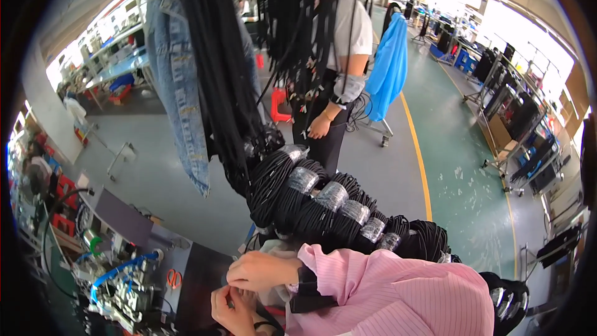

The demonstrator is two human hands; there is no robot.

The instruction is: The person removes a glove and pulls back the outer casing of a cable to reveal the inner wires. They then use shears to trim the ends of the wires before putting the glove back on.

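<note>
My right hand (263,270), in a pink striped sleeve (385,286) with a black cuff, reaches in from the right, its fingers bent together. Just below it is my left hand (232,312), also closed, its fingertips meeting those of the right. What they pinch is too small and hidden to make out. Both hands are over the edge of a dark work surface (202,280). Red-handled scissors (174,279) lie to their left, beside a metal bench machine (124,292) with blue tubing.
Bundles of black cable (317,211) bound in clear wrap lie beyond my arm. More black cables (214,56) hang ahead, beside a denim garment (177,81). Behind them stands another person (351,37) in a white top. A blue cloth (388,65) hangs on a wheeled rack.
</note>
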